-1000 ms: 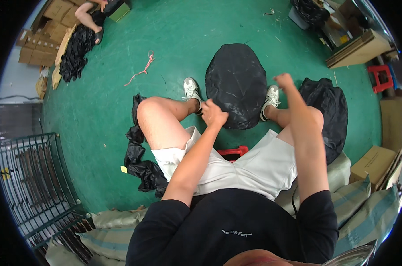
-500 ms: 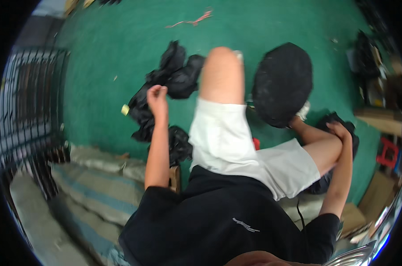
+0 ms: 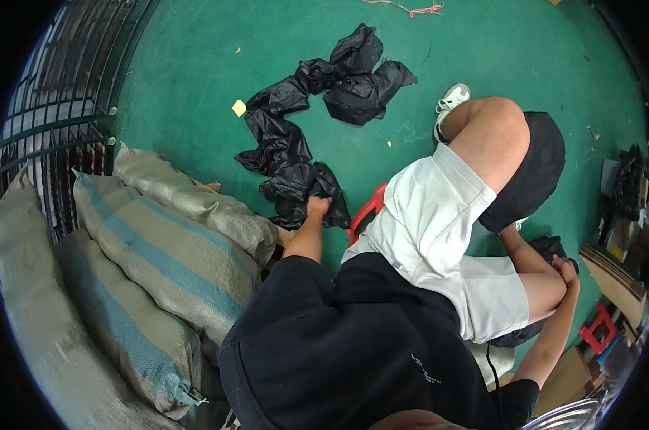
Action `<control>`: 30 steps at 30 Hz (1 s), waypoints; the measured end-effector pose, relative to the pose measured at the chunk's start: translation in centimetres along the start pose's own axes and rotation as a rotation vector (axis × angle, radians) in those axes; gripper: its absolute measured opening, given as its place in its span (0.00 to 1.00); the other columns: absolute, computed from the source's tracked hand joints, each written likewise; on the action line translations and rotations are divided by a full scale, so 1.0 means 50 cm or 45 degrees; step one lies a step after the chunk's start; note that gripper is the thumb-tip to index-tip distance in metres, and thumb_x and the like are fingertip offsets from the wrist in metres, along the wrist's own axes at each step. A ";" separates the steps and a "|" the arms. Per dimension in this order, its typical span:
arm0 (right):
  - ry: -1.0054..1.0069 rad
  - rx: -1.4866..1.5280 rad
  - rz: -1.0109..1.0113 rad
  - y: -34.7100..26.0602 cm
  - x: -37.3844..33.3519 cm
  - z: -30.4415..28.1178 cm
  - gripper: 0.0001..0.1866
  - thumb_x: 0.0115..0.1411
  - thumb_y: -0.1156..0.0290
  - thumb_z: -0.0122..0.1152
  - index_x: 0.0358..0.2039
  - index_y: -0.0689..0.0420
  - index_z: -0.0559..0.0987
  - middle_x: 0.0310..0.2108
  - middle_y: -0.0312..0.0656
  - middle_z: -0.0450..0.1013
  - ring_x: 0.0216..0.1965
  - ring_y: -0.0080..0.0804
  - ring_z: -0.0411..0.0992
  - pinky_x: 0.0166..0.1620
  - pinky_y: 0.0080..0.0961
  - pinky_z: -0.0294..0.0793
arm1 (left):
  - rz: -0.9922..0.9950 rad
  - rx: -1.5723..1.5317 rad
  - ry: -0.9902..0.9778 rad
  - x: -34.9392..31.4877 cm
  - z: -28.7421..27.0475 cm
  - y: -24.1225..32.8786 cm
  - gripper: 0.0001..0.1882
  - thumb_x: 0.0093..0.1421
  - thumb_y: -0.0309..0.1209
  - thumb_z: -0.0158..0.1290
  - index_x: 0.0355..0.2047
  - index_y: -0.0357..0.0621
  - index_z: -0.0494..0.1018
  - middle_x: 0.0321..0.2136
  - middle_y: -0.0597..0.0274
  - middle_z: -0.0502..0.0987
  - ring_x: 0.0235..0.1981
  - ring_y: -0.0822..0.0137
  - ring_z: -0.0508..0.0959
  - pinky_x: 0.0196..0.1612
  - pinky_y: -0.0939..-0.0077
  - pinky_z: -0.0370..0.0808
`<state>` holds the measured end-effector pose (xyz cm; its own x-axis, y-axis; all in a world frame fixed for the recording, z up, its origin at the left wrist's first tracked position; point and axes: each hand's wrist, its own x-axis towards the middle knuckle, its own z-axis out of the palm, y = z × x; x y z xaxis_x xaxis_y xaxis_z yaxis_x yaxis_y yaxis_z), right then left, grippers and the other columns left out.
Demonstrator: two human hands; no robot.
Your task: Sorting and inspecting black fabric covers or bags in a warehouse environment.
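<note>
My left hand (image 3: 319,206) is closed on the near end of a string of crumpled, thin black bags (image 3: 278,140) on the green floor, beside the front of the stacked sacks. It grips one black bag (image 3: 296,188); the fingertips are partly hidden in its folds. At the right, my right hand (image 3: 566,271) rests on my bent knee, with its fingers lying loosely over it. A piece of black fabric (image 3: 546,247) lies just beyond that hand. Between my legs stands a large, rounded black bundle (image 3: 532,168), partly covered by my raised knee.
Woven grey sacks with blue stripes (image 3: 160,244) fill the left side, below a dark metal grille (image 3: 74,93). A red plastic stool (image 3: 367,211) shows beside my hip. Cardboard (image 3: 611,276) and another red stool (image 3: 599,330) stand at the right. Pink string (image 3: 410,10) lies far ahead.
My left hand has lowered from mid-air to the near black bag and closed on it. My torso and view have turned left. The right hand remains on my knee.
</note>
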<state>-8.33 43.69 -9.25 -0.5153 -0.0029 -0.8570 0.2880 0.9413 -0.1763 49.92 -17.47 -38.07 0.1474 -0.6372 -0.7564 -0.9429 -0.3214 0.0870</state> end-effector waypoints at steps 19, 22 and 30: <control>0.100 -0.003 0.004 -0.034 -0.053 0.027 0.24 0.57 0.52 0.62 0.36 0.64 0.76 0.28 0.41 0.73 0.27 0.32 0.68 0.31 0.30 0.67 | 0.028 0.252 -0.106 0.079 0.000 0.190 0.18 0.54 0.34 0.55 0.43 0.37 0.78 0.44 0.45 0.79 0.44 0.49 0.80 0.45 0.57 0.76; 0.114 0.034 -0.011 -0.031 -0.059 0.027 0.22 0.57 0.53 0.63 0.36 0.62 0.77 0.25 0.39 0.71 0.26 0.29 0.66 0.30 0.28 0.67 | 0.300 0.219 0.231 0.054 -0.003 0.200 0.16 0.54 0.33 0.51 0.40 0.39 0.80 0.43 0.46 0.80 0.45 0.48 0.79 0.48 0.57 0.74; 0.124 0.126 -0.016 0.004 -0.041 0.023 0.24 0.57 0.53 0.64 0.42 0.62 0.77 0.27 0.40 0.72 0.26 0.29 0.67 0.30 0.28 0.67 | 0.329 0.408 -0.038 -0.006 -0.033 0.254 0.27 0.54 0.46 0.57 0.54 0.54 0.74 0.63 0.58 0.64 0.66 0.53 0.59 0.64 0.52 0.57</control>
<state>-6.31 43.48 -8.09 -0.5937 0.0228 -0.8044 0.3567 0.9035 -0.2376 38.41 -22.51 -35.67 -0.1108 -0.6465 -0.7548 -0.9937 0.0838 0.0742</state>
